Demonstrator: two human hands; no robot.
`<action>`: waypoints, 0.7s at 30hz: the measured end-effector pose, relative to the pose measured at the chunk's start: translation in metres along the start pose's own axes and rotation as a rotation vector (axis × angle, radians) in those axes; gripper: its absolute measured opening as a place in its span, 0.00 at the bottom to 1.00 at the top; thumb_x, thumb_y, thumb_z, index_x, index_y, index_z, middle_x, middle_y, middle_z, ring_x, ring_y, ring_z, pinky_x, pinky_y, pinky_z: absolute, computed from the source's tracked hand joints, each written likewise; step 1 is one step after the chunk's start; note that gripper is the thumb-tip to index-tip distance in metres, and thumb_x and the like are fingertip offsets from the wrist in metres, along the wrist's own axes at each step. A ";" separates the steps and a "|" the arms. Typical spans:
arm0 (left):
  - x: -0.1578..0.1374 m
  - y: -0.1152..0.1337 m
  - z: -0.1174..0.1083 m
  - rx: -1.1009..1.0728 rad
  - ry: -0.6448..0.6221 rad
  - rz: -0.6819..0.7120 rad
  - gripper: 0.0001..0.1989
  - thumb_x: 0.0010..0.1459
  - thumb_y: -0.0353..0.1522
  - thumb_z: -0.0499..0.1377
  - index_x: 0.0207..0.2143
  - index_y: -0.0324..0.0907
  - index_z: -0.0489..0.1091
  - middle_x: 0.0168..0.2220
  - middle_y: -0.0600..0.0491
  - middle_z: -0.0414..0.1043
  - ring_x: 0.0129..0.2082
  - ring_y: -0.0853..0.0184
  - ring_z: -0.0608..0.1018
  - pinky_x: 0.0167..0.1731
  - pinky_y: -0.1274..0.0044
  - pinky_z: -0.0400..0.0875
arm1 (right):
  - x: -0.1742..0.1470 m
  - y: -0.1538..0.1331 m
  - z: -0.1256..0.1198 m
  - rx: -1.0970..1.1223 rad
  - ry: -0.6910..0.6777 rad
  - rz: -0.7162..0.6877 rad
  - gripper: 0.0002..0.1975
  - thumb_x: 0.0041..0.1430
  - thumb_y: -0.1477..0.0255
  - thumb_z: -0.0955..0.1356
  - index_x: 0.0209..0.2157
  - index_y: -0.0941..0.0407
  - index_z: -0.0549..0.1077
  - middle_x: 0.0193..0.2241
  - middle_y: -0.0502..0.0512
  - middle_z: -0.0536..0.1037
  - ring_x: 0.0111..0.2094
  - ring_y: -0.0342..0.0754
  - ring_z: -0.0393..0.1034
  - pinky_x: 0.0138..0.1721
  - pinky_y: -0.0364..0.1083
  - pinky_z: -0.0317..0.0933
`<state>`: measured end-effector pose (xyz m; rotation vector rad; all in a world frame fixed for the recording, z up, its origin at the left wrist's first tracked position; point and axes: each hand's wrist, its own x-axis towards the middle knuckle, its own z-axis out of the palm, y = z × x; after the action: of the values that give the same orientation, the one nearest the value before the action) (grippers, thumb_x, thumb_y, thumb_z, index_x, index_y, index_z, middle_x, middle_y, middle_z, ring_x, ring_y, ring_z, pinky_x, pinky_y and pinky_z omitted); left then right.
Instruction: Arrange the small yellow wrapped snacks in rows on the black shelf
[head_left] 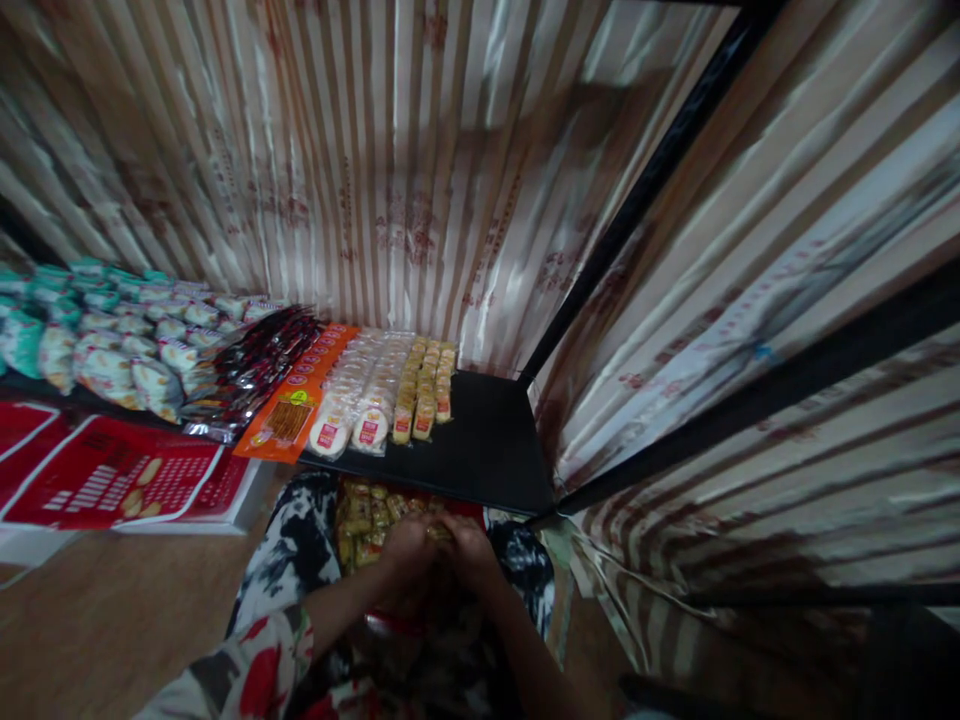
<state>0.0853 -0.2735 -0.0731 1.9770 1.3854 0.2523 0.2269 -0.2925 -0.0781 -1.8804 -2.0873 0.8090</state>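
My left hand (409, 545) and my right hand (466, 550) are together above my lap, fingers closed. Between their fingertips is a small yellow snack packet (441, 534), partly covered by the fingers and dim. Just beyond and left of the hands, several similar yellow wrapped snacks (364, 512) lie heaped between my knees; what contains them is mostly hidden. On the black shelf (487, 440) ahead, yellow snack packets (424, 385) stand in rows. Beside them lie clear packs of round white crackers (370, 428).
Further left along the shelf are an orange snack bag (296, 410), dark packets (259, 365), white bags (161, 350) and teal bags (22, 335). Red printed boxes (127, 475) stand below. A striped curtain (375, 150) hangs behind, and black frame bars (637, 210) rise at the right.
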 end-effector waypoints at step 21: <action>0.030 0.014 -0.025 -0.238 0.474 0.251 0.23 0.51 0.25 0.46 0.52 0.38 0.60 0.50 0.44 0.62 0.46 0.66 0.70 0.50 0.72 0.65 | 0.066 0.003 -0.035 0.690 0.450 0.113 0.16 0.49 0.62 0.65 0.37 0.55 0.73 0.32 0.54 0.79 0.32 0.49 0.74 0.37 0.48 0.68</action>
<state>0.0945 -0.2386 -0.0524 1.9583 1.3030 1.0089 0.2369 -0.2202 -0.0642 -1.5985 -1.2302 0.8782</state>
